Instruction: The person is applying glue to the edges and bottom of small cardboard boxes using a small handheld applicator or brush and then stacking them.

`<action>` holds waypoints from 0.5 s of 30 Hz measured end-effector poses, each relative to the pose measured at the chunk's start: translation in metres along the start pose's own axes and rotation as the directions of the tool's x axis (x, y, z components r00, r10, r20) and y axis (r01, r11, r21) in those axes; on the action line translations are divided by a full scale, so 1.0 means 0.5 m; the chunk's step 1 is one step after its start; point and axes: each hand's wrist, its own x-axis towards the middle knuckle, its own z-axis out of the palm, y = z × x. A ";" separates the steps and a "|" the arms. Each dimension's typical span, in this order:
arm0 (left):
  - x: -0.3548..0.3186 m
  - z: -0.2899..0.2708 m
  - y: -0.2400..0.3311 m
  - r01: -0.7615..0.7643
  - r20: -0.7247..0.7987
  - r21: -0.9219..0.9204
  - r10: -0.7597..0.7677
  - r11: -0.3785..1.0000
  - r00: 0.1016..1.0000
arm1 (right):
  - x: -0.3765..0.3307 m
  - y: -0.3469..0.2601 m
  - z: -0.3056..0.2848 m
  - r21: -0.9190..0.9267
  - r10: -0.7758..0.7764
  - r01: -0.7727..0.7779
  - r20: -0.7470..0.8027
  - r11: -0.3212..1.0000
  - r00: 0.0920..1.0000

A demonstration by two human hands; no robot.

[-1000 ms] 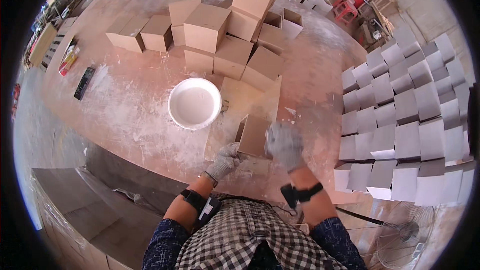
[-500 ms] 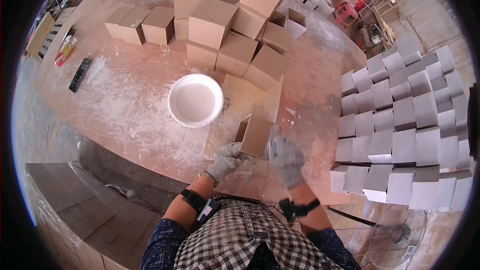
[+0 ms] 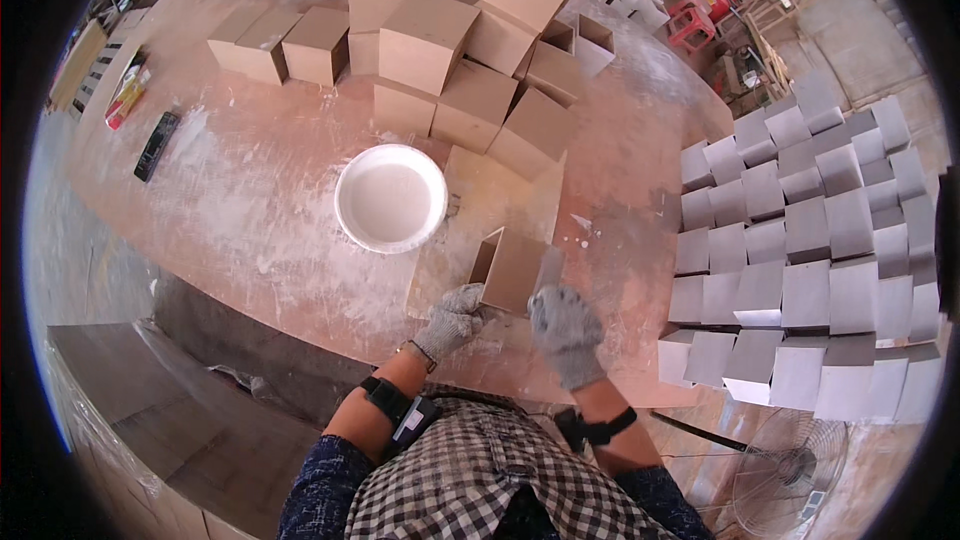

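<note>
L hand [image 3: 456,319], fingers curled, grips near corner of open box [image 3: 515,273], which lies betw. the 2 hands. R hand [image 3: 567,334], curled tight, seems to hold grey flat piece [image 3: 549,269] against box. Prob. working 1 side; next calls for steady L grip.

a wide fisheye camera looks steeply down and forward from the person's head, near above the grey-gloved left hand [image 3: 450,322] and grey-gloved right hand [image 3: 568,336], spanning the black-and-white checked garment [image 3: 480,460] behind their fingers [image 3: 462,297] and the white-smeared reddish tabletop [image 3: 250,160] beyond.
</note>
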 end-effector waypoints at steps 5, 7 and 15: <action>0.007 -0.010 -0.007 -0.070 0.042 0.039 0.069 0.997 0.997 | 0.097 0.031 -0.003 -0.028 -0.013 0.005 -0.280 1.000 0.960; 0.017 0.000 0.007 -0.084 0.025 -0.017 0.084 0.996 0.996 | 0.181 0.079 -0.014 -0.022 -0.096 0.094 -0.342 0.995 0.935; -0.001 -0.019 0.001 0.005 0.103 0.093 -0.015 0.996 0.995 | 0.005 -0.069 -0.026 -0.130 -0.149 0.147 -0.007 0.981 0.989</action>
